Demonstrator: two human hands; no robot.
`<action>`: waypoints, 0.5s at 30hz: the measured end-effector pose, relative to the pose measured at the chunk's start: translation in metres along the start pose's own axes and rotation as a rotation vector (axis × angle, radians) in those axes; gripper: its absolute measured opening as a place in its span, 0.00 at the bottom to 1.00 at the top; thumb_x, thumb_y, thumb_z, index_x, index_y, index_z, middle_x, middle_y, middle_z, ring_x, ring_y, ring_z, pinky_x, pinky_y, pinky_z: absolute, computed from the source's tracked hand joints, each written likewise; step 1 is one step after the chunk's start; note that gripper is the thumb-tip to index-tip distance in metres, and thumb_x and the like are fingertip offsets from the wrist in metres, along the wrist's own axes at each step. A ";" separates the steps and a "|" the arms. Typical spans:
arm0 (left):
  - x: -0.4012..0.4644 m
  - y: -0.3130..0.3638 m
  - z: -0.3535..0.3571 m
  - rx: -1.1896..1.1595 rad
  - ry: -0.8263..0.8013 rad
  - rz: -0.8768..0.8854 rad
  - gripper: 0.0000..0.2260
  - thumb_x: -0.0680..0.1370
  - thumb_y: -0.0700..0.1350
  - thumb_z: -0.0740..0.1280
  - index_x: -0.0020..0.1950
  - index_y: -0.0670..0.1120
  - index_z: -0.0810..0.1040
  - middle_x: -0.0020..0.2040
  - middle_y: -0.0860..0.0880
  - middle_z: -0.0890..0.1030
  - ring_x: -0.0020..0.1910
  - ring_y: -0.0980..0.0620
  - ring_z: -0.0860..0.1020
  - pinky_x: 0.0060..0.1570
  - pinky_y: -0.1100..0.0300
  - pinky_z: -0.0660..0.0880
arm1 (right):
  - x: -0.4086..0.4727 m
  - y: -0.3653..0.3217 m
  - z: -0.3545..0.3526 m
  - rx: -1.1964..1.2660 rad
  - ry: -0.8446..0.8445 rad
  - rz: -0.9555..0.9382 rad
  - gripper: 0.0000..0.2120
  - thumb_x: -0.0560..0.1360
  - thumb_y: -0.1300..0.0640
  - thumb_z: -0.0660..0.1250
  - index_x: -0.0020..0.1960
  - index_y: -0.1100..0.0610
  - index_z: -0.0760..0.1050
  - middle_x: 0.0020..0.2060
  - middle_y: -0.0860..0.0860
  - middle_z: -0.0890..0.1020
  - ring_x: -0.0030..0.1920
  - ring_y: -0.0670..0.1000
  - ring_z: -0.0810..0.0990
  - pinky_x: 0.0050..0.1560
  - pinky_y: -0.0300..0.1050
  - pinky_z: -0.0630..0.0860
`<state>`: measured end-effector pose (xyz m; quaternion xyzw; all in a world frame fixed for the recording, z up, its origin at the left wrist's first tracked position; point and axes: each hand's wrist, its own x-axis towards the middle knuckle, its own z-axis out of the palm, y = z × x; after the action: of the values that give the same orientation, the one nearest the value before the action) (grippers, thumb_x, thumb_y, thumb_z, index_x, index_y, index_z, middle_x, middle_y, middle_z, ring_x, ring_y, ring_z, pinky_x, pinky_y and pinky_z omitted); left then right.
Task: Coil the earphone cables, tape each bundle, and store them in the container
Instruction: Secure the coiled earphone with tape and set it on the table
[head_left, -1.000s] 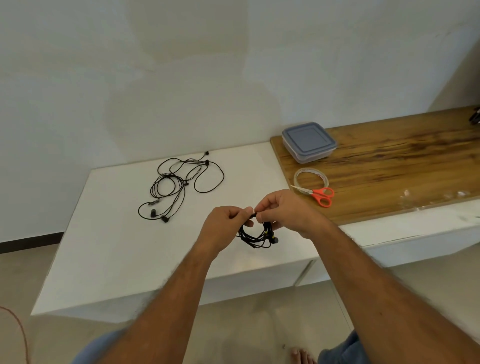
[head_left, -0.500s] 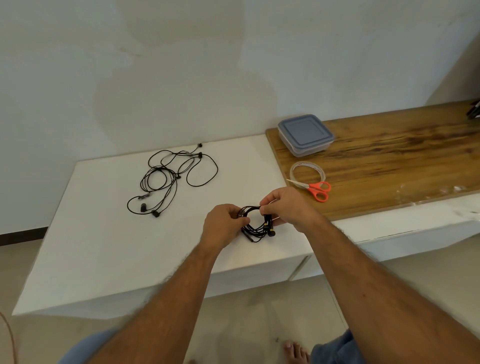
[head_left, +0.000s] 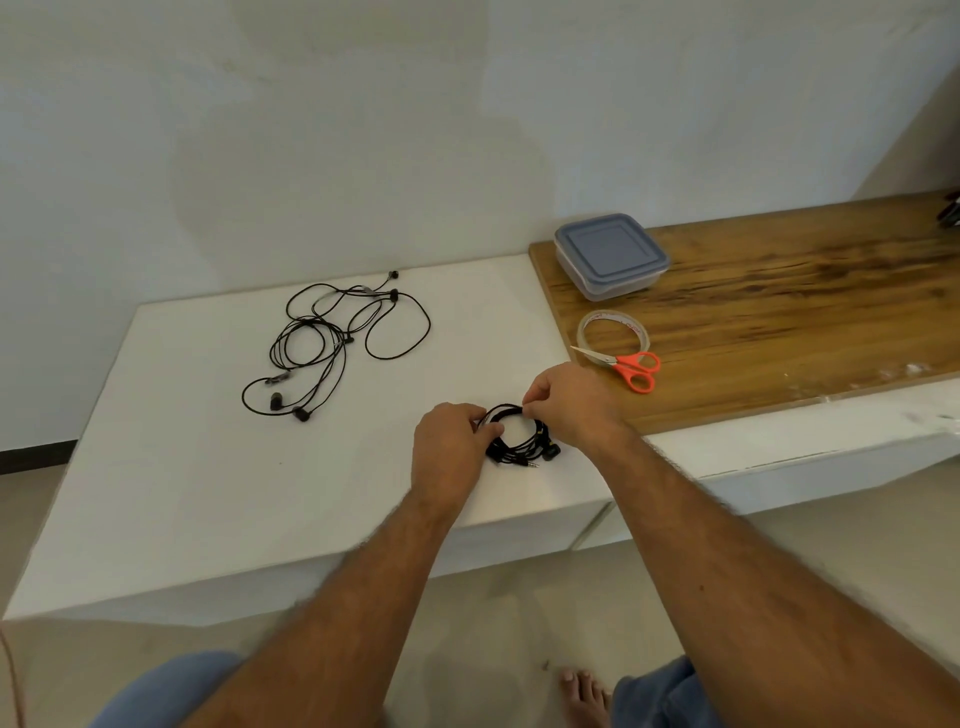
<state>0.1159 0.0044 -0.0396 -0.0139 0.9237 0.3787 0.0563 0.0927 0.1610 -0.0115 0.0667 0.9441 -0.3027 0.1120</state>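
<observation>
Earphone cables wound into a black coil (head_left: 521, 439) lie at the lower centre of the frame, near the front edge of the white desk (head_left: 182, 467). Left hand (head_left: 451, 451) pinches the coil's left side with curled fingers; right hand (head_left: 570, 408) pinches its top right. Both forearms reach forward from the bottom edge. A loose earphone tangle (head_left: 332, 340) lies upper left; the lidded container (head_left: 610, 255), tape roll (head_left: 613, 330) and scissors (head_left: 626, 365) sit upper right.
</observation>
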 end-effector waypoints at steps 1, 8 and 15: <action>-0.001 0.000 0.001 -0.004 -0.001 0.003 0.11 0.76 0.49 0.70 0.44 0.42 0.83 0.38 0.44 0.83 0.40 0.44 0.80 0.43 0.51 0.75 | 0.000 0.001 0.000 0.002 -0.001 0.008 0.05 0.74 0.59 0.69 0.44 0.54 0.84 0.39 0.46 0.84 0.40 0.45 0.80 0.34 0.37 0.72; -0.002 0.004 0.001 -0.075 0.045 -0.009 0.13 0.78 0.52 0.68 0.54 0.44 0.83 0.42 0.48 0.82 0.41 0.52 0.76 0.47 0.58 0.71 | 0.001 0.008 -0.010 0.085 0.032 0.040 0.08 0.77 0.60 0.67 0.45 0.61 0.83 0.38 0.49 0.83 0.45 0.52 0.83 0.48 0.50 0.81; 0.004 0.005 0.001 -0.142 0.055 -0.065 0.19 0.77 0.55 0.67 0.63 0.47 0.79 0.47 0.51 0.83 0.41 0.48 0.81 0.53 0.53 0.78 | -0.003 0.008 -0.015 0.146 0.020 0.017 0.03 0.75 0.59 0.70 0.47 0.57 0.83 0.39 0.47 0.82 0.45 0.49 0.82 0.49 0.48 0.81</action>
<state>0.1119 0.0087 -0.0377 -0.0580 0.8948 0.4406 0.0420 0.0947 0.1760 -0.0038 0.0857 0.9200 -0.3691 0.1000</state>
